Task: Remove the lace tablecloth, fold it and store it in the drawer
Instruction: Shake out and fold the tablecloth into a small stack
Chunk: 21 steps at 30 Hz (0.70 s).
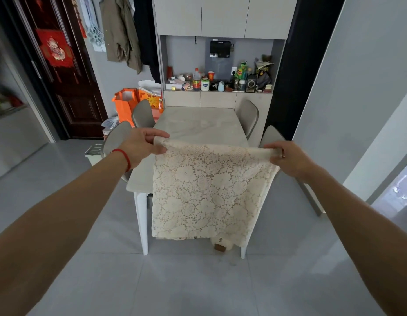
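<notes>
Cream lace tablecloth [209, 190] hangs mid-frame, held up by its top edge in front of the near end of the pale table [198, 122]. It looks doubled over at least once; the lower fold hangs level, just above the floor. The tabletop behind it is bare of cloth, so removal reads as done and folding as under way.

Left hand [144, 148], centre-left: thumb and fingers pinched on the upper left corner, forefinger stretched out along the top. Right hand [287, 156], centre-right: fingers curled over the upper right corner, gathered cloth clamped under them. Both arms reach well forward.

Risks, as judged from here:
- Open lace weave. A fingertip or the ring on the right hand could catch in a hole and pull a thread when the grip changes.
- Only the two top corners are held. If the layers are not pinched together, the back layer may slip and the fold come out skewed.
- Lower edge hangs beside the table legs and close above a small pale object with a brown tag [220, 244] on the floor; lowering the cloth could drag or snag it there.
- Chairs [140, 112] stand close at both sides; a swing of the cloth could hook a chair back.
- No drawer identifiable; the lower cabinet fronts [217, 99] beyond the table are only a guess.
</notes>
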Each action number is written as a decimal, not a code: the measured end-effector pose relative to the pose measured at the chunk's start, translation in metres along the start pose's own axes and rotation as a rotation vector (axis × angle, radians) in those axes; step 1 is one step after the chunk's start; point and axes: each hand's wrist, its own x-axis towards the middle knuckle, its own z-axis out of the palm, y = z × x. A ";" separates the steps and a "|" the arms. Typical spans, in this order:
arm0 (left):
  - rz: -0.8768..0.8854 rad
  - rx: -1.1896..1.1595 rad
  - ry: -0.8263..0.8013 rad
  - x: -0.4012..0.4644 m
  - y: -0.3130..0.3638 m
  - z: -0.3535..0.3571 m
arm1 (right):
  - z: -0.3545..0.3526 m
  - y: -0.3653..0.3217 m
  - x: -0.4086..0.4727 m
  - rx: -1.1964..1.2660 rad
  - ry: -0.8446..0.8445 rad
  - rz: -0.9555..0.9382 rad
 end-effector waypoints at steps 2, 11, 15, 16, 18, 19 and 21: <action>0.006 -0.015 0.070 -0.002 0.007 0.006 | -0.006 -0.006 0.004 -0.025 -0.032 0.002; 0.030 0.141 0.384 -0.008 0.009 0.024 | -0.005 -0.018 0.004 -0.356 0.096 -0.068; 0.020 0.194 0.422 -0.007 -0.002 0.024 | -0.005 -0.016 -0.002 -0.194 0.153 -0.100; 0.018 0.163 0.390 -0.007 -0.004 0.022 | -0.005 -0.015 -0.005 -0.108 0.171 -0.081; 0.036 0.062 0.294 -0.009 -0.007 0.017 | -0.006 -0.013 -0.009 0.066 0.228 -0.041; 0.054 0.019 0.262 -0.010 -0.006 0.014 | -0.008 -0.013 -0.009 0.166 0.258 -0.021; 0.114 -0.078 0.246 -0.012 0.002 0.010 | -0.015 -0.013 -0.007 0.417 0.335 0.006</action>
